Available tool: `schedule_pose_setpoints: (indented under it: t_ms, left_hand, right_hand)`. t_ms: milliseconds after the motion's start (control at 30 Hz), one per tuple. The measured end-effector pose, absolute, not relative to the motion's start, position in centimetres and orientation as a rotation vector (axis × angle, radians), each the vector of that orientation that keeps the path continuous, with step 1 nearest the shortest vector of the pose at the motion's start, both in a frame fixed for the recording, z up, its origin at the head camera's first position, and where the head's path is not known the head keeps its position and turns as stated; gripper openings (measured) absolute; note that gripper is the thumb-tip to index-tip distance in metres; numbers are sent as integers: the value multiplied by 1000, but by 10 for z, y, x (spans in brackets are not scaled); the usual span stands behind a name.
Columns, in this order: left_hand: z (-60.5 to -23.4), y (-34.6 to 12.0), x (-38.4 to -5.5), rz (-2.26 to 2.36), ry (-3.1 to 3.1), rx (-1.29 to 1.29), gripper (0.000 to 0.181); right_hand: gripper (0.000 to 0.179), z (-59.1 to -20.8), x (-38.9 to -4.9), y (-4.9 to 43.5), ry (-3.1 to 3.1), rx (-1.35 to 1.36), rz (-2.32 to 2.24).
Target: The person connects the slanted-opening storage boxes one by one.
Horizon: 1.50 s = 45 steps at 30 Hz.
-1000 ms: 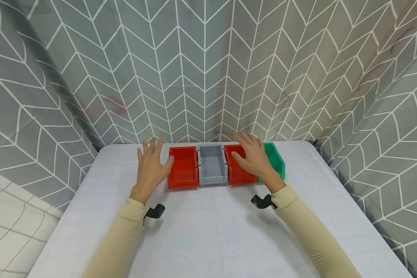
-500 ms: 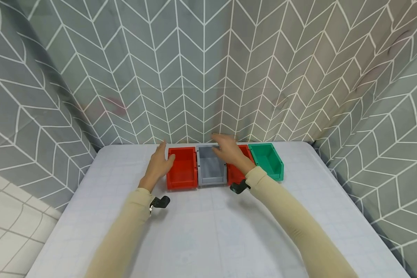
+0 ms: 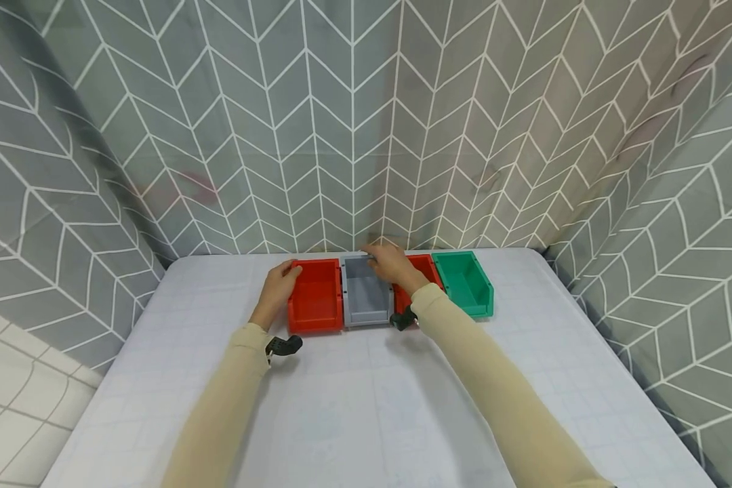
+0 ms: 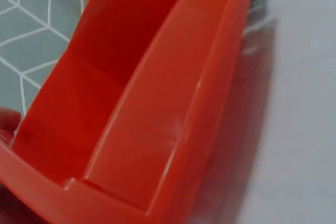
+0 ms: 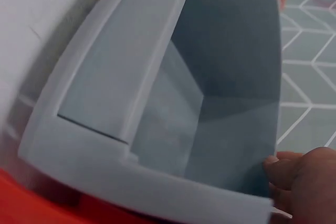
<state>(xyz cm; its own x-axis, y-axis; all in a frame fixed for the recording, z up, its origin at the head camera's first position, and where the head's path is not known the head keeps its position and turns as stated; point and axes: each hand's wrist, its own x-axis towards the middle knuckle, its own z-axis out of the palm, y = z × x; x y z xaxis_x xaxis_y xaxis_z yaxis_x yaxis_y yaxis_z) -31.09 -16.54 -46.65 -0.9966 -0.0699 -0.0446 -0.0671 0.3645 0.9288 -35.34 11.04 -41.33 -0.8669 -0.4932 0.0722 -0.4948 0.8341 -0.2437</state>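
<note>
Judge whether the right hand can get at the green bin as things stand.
Probably yes: nothing covers the green bin, though the right hand would first have to leave the grey bin.

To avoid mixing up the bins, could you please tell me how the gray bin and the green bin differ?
The gray bin sits between the left red bin and right red bin, while the green bin is at the row's right end. The right hand is at the gray bin's back rim; no hand is on the green bin. Both are open-topped.

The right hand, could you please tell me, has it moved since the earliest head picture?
Yes: the right hand has moved left, away from the green bin, to the gray bin.
</note>
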Motion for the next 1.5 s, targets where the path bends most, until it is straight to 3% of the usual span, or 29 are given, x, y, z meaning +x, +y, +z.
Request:
schedule_pose_setpoints:
  t_ms: [300,633,1500]
  left_hand:
    - [-473,-161,-312,-1860,-2516,235,55]
    - [-470,-163,-305,-1890,-2407,360,49]
    - [-423,-168,-292,-2001,-2218,403,53]
  right_hand:
    - [34,-430,-365,118,-3000,689,506]
    - [34,-433,-365,115,-2933,715,547]
    - [35,-385,-356,121,-2870,761,845]
